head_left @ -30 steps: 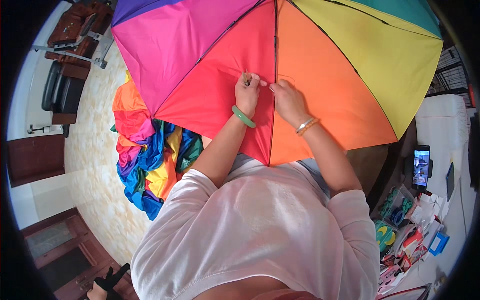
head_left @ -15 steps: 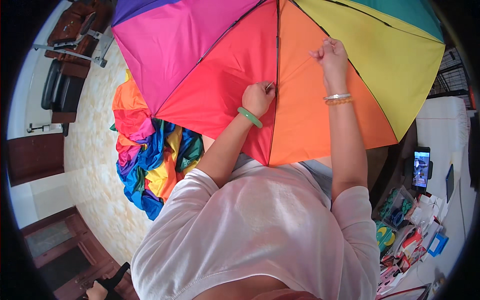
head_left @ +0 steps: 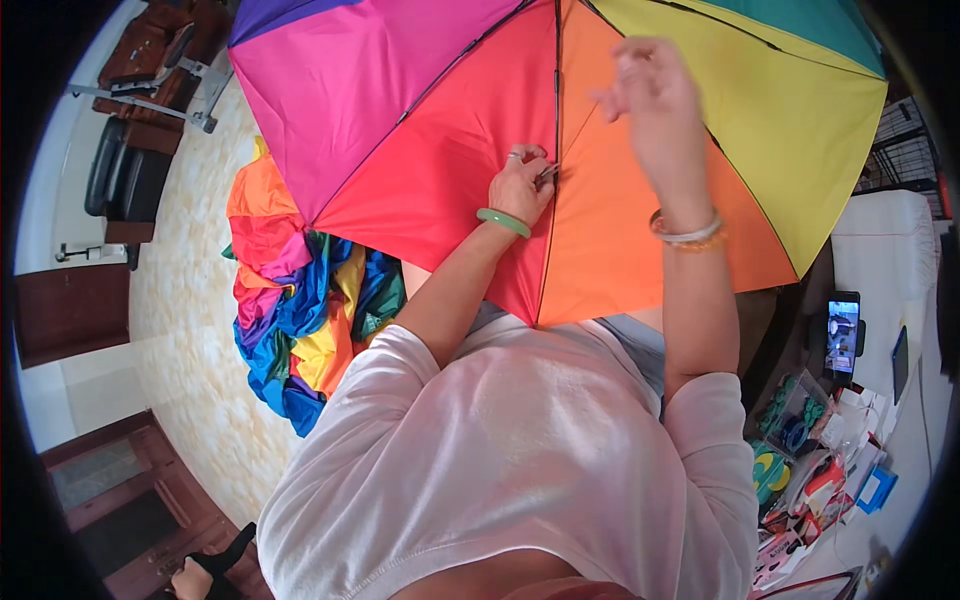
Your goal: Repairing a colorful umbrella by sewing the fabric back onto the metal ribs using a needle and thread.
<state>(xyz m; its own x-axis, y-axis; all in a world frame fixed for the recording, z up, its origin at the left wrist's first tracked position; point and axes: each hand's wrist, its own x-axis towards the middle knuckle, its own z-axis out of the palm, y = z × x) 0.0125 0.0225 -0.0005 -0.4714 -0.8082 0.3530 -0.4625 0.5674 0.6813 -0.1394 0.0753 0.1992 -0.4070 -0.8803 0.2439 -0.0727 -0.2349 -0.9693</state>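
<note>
An open rainbow umbrella (head_left: 640,230) spreads across my lap with its inner side and dark ribs toward me. My left hand (head_left: 520,188), with a green bangle at the wrist, is closed at the middle rib (head_left: 556,110), where the red and orange panels meet. A small metal tool (head_left: 547,173) pokes out of its fingers; its kind is unclear. Over the orange panel my right hand (head_left: 655,100) is raised, fingers curled and smeared by motion. A thin thread (head_left: 580,132) runs from the rib toward its fingertips.
Crumpled multicoloured fabric (head_left: 300,310) lies on the floor at the left. To the right, a white surface carries a phone on a stand (head_left: 842,335), a clear box of green pieces (head_left: 795,405) and a blue clip-like item (head_left: 877,490). Another person's hand (head_left: 190,578) shows at lower left.
My right hand has lifted up and toward me, slightly left, with the thread trailing from the rib. My left hand has stayed at the rib, turning a little, and its metal tool shows more.
</note>
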